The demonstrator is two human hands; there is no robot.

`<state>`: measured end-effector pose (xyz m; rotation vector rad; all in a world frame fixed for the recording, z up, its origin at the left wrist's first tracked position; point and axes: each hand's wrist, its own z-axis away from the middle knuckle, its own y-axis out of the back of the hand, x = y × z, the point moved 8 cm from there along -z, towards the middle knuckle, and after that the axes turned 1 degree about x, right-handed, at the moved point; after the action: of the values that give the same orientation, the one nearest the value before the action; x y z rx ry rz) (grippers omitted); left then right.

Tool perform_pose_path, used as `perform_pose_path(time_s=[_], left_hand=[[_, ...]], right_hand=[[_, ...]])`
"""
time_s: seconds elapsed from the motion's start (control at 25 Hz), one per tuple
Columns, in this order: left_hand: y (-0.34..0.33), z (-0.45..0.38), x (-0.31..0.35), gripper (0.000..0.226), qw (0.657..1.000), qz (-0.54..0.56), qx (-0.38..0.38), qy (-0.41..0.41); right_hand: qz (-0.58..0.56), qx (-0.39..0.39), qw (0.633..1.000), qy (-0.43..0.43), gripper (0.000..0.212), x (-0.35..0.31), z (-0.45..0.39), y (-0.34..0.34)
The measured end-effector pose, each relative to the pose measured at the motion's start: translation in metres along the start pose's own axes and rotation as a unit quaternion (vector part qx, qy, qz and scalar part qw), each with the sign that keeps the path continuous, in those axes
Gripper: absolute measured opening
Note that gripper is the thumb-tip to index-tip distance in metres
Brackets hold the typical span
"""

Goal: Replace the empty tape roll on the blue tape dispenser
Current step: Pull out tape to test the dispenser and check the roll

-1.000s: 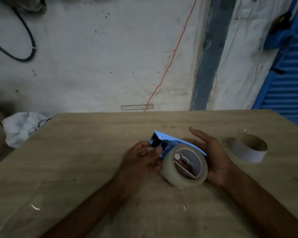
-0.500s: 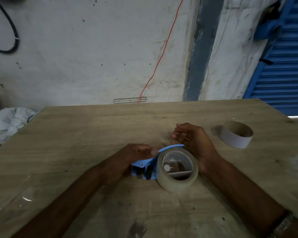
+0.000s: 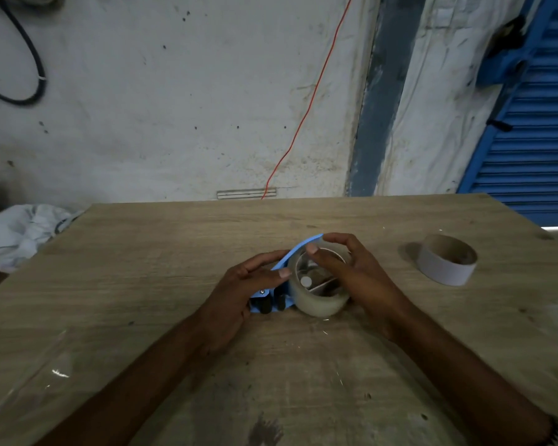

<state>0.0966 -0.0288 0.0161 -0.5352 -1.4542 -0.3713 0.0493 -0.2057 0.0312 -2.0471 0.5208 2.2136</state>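
Dispenser [image 3: 279, 272] is gripped at its handle end by the left hand [image 3: 245, 284], fingers curled over the blue frame. The clear roll [image 3: 319, 296], seated at the hub, is cupped by the right hand [image 3: 345, 268], thumb and fingers spread across its rim. The frame's long axis runs from near-left to far-right on the table [image 3: 174, 252]. The empty core [image 3: 446, 259] stands well apart, right.

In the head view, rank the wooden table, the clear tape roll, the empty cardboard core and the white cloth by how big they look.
1. Wooden table
2. White cloth, though partly cut off behind the table edge
3. Clear tape roll and empty cardboard core: too alike to rank.
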Motion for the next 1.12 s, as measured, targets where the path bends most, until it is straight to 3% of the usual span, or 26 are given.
perform_pose_path(time_s=[0.12, 0.28, 0.52, 0.68, 0.8, 0.84, 0.96, 1.12], left_hand=[[-0.001, 0.002, -0.004, 0.046, 0.998, -0.036, -0.043, -0.001], [-0.007, 0.005, -0.003, 0.046, 0.993, -0.048, -0.107, -0.02], [-0.004, -0.002, -0.003, 0.033, 0.999, -0.024, -0.03, -0.001], [0.009, -0.004, 0.004, 0.03, 1.0, 0.008, 0.022, -0.016], [0.021, -0.005, 0.005, 0.046, 0.999, -0.049, 0.023, -0.003], [0.023, -0.006, 0.004, 0.042, 0.996, -0.082, 0.025, -0.001], [0.028, -0.009, 0.007, 0.013, 0.99, -0.125, 0.054, -0.019], [0.042, -0.009, 0.019, 0.012, 0.964, -0.219, 0.128, -0.076]], right_hand=[[0.057, 0.022, 0.996, 0.068, 0.03, -0.008, -0.004, 0.007], [0.002, -0.043, 0.998, 0.05, 0.039, -0.011, 0.001, 0.005], [-0.005, -0.09, 0.996, -0.018, 0.045, -0.006, -0.002, 0.006], [-0.002, -0.115, 0.993, -0.039, 0.036, -0.002, -0.002, 0.01], [0.011, -0.139, 0.987, -0.076, 0.049, 0.008, -0.003, 0.009], [0.032, -0.143, 0.987, -0.073, 0.052, 0.01, -0.004, 0.008], [0.126, -0.061, 0.99, -0.004, 0.042, 0.009, -0.011, 0.013], [0.239, 0.001, 0.966, 0.097, 0.04, 0.01, -0.018, 0.009]])
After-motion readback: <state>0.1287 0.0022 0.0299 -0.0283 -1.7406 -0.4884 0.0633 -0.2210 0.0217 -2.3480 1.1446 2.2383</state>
